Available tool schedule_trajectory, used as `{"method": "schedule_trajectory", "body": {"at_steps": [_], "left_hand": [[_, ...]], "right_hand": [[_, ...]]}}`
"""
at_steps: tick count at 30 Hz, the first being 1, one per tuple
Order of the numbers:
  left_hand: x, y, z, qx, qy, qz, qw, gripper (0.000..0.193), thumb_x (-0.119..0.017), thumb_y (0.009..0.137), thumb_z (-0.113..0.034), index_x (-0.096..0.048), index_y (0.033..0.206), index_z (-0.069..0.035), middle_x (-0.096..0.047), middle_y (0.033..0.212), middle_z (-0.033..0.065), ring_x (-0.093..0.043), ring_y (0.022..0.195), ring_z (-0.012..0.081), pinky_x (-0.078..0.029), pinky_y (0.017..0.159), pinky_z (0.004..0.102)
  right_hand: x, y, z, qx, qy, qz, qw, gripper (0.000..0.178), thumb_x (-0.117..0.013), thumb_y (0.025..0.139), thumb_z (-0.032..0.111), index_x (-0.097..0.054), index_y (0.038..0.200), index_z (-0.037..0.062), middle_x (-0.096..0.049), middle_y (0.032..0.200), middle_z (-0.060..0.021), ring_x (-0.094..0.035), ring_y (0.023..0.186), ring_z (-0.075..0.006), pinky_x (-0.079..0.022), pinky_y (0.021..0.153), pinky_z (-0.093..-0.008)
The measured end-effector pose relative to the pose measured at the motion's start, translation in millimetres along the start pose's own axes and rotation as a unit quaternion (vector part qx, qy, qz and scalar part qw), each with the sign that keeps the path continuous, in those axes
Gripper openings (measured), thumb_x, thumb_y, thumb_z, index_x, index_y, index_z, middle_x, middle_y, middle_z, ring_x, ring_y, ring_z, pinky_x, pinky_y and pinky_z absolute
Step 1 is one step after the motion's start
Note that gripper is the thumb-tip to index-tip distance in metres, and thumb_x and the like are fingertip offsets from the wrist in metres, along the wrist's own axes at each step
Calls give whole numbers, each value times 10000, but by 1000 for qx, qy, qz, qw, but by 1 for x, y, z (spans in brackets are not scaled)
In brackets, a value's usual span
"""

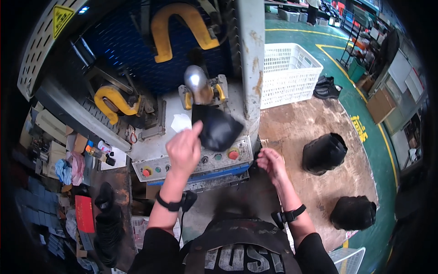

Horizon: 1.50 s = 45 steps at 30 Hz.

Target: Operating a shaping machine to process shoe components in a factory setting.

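Observation:
My left hand pinches the edge of a black leather shoe upper above the control panel of a machine. Just behind the upper stands a shiny metal last-shaped form, flanked by yellow clamp pads. My right hand hovers at the left edge of the wooden table with its fingers loosely bent and apart; I see nothing in it. Further right on that table stand two stacks of black uppers, a far one and a near one.
Yellow U-shaped pads hang over the metal form, with another yellow pad at the left station. The control panel carries red buttons. A white basket and black shoes are at the table's far end. More black pieces lie lower left.

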State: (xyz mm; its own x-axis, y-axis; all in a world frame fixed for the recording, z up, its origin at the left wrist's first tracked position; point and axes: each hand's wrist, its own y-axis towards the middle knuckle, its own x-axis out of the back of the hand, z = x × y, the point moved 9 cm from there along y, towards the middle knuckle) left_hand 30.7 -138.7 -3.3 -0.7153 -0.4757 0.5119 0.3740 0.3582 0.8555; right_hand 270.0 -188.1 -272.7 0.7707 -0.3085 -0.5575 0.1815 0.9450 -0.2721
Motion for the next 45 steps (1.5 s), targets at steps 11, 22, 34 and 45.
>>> {"method": "schedule_trajectory", "body": {"at_steps": [11,22,34,45], "left_hand": [[-35,-79,-164,-282,-250,243,894,291,-627,691,-106,-673,977,-75,-627,894,59,-613,902,215,-489,824,338],[-84,-83,-187,-209,-355,253,875,357,-684,709,-134,-665,1065,-113,-610,933,43,-580,960,222,-414,908,438],[-233,-2,-301,-245,-425,176,854,297,-571,733,-45,-673,1004,-111,-559,857,80,-565,880,259,-449,835,391],[-333,21,-300,39,-548,185,814,328,-657,782,-28,-642,1104,-87,-578,1112,115,-582,1028,270,-494,861,336]], "right_hand": [[-34,-74,8,-88,156,153,972,521,-546,920,256,-389,1355,16,-524,1289,-168,-572,1097,-321,-450,960,-459],[56,-124,65,121,363,173,907,368,-525,907,108,-488,1263,22,-581,1206,-140,-601,1035,-310,-491,878,-474],[225,-189,183,347,163,-184,905,603,-499,919,213,-236,1461,181,-272,1498,-77,-258,1381,-210,-248,1101,-433],[143,-166,220,393,-560,-413,601,591,-677,776,166,-460,1323,107,-433,1367,-156,-346,1315,-333,-278,1081,-425]]}}
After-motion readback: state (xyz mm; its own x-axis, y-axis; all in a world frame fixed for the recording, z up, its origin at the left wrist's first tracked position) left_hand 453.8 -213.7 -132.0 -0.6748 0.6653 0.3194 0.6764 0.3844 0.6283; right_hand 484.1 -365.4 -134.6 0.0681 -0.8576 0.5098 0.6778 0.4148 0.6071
